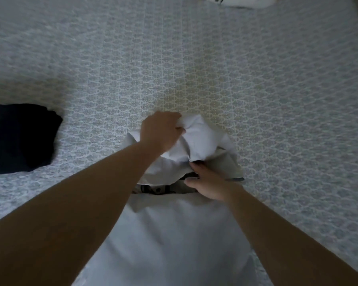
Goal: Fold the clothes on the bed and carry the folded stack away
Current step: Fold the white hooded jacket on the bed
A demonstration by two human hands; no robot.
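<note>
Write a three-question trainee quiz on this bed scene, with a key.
1. True or false: the left hand grips a bunch of the white garment.
2. Which lies at the left edge of the bedspread? A) a red towel B) the dark folded clothes C) a basket
3. Fill in: the right hand rests with fingers ____ on the cloth.

Key: 1 true; 2 B; 3 straight

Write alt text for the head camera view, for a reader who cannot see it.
A person's left hand grips a bunched white garment on a patterned bedspread, while the right hand rests with straight fingers on the clothes beneath it. A dark folded garment lies at the left edge, and a white leaf-printed item shows at the top.
</note>
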